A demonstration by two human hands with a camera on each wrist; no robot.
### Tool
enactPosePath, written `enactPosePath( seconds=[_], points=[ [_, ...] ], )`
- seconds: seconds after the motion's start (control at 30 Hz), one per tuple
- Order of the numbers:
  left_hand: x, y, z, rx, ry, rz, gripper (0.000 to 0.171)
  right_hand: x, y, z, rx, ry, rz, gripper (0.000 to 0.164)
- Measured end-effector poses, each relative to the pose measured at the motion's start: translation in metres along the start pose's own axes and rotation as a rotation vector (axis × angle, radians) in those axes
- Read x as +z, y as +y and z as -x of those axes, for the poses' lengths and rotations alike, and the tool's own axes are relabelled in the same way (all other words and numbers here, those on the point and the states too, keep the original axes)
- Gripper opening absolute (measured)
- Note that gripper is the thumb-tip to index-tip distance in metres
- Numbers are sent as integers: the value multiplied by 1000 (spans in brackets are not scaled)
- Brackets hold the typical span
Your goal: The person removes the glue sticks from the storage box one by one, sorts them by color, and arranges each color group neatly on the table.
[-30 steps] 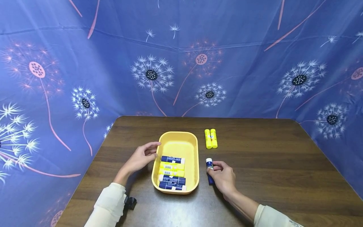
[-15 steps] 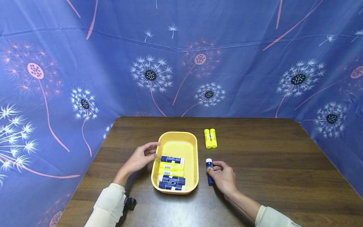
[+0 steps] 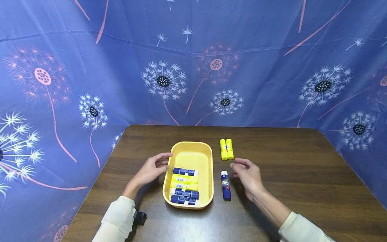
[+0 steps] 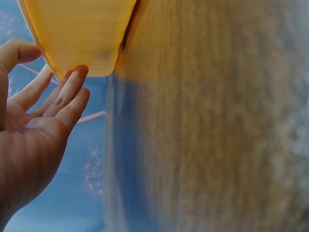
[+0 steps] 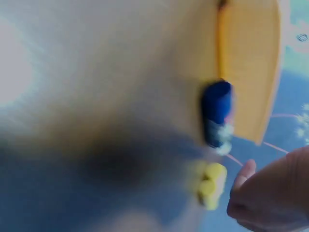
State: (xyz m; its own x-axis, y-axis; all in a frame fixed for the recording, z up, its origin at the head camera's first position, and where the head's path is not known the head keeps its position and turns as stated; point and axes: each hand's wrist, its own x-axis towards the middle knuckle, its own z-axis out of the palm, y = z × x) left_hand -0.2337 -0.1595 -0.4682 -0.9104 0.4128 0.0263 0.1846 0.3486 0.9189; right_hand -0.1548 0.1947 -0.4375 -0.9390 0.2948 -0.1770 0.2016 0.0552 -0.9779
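A yellow tray [image 3: 208, 158] stands on the table, holding blue glue sticks [image 3: 185, 200] and yellow glue sticks [image 3: 184, 179] side by side in its near half. My left hand [image 3: 151, 169] touches the tray's left side with fairly straight fingers. In the left wrist view its fingertips [image 4: 81, 71] rest against the outer wall. One blue glue stick [image 3: 225, 190] with a white cap lies right of the tray. My right hand [image 3: 248, 174], holding nothing, hovers to the right of that stick's cap. Just beyond its fingertips lie two yellow glue sticks [image 3: 226, 149].
The brown wooden table [image 3: 287, 161] extends to the right and behind the tray. A blue dandelion-patterned cloth [image 3: 193, 67] hangs along its back and sides. A small black object [image 3: 140, 217] sits by the left sleeve.
My right hand has let go of the blue glue stick and moved away and right, toward the two yellow ones. The stick stays on the table. My left hand keeps its place at the tray.
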Motion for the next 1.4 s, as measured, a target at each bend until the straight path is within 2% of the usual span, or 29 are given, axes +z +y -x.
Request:
enactPosePath(
  seconds=[0.13, 0.27, 0.47, 0.83, 1.0, 1.13, 1.23, 1.4],
  points=[
    [0, 2, -1, 3, -10, 12, 53, 1, -27, -9, -20, -97, -23, 47],
    [1, 1, -2, 11, -12, 10, 52, 7, -42, -15, -59, -199, -39, 45],
    [0, 2, -1, 13, -1, 1, 53, 26, -51, -25, -133, -361, -7, 42],
    [-2, 5, 2, -26, 13, -23, 51, 68, -58, -37, -161, -629, 96, 40],
    [-1, 5, 2, -42, 16, -20, 51, 88, -54, -43, -143, -703, 159, 39],
    [0, 4, 2, -31, 9, -8, 51, 100, -52, -47, -102, -733, 160, 42],
    [0, 4, 2, -28, 4, -1, 51, 106, -49, -50, -91, -738, 160, 45],
    [0, 2, 1, -24, 3, 0, 51, 115, -41, -52, -85, -734, 228, 43]
  ],
)
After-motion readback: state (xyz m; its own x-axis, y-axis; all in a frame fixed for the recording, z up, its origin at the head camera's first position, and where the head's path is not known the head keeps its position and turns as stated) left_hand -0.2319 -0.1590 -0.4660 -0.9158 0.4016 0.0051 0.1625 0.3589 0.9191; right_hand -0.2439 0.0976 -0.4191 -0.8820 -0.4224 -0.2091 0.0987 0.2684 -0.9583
